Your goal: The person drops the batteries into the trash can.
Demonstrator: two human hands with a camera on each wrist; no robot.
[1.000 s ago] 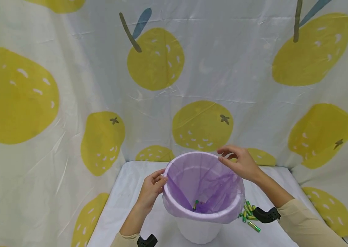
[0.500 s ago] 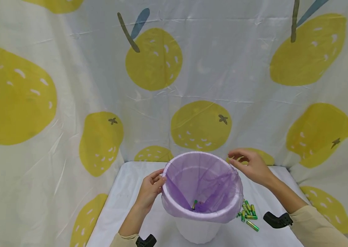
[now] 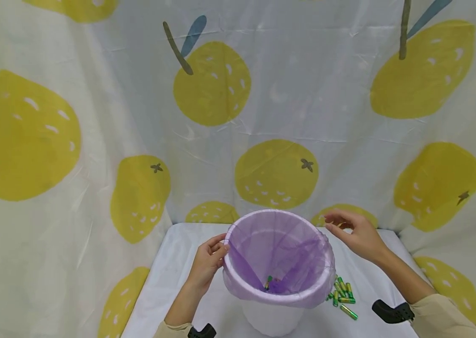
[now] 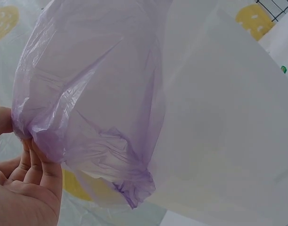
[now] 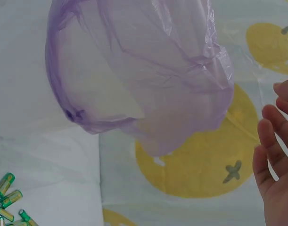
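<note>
A white trash bin (image 3: 272,319) stands on the table, lined with a thin purple trash bag (image 3: 259,234) folded over its rim. My left hand (image 3: 205,260) pinches the bag-covered rim at the left, thumb inside and fingers outside; in the left wrist view the left hand (image 4: 30,183) holds the bag's edge. To the right of the rim and apart from it hovers my right hand (image 3: 358,234), fingers loosely bent and holding nothing. In the right wrist view the right hand (image 5: 280,146) is beside the hanging bag (image 5: 144,70). A few small green-and-gold things (image 3: 268,282) lie inside the bag.
Several green-and-gold batteries (image 3: 345,293) lie loose on the white-covered table (image 3: 373,277) right of the bin, partly hidden by the bag. A white curtain with yellow fruit prints (image 3: 276,173) hangs behind and at both sides.
My right hand has come off the bin's right rim and moved right, clear of the bag. The left hand keeps its hold on the left rim; the bin stays in place.
</note>
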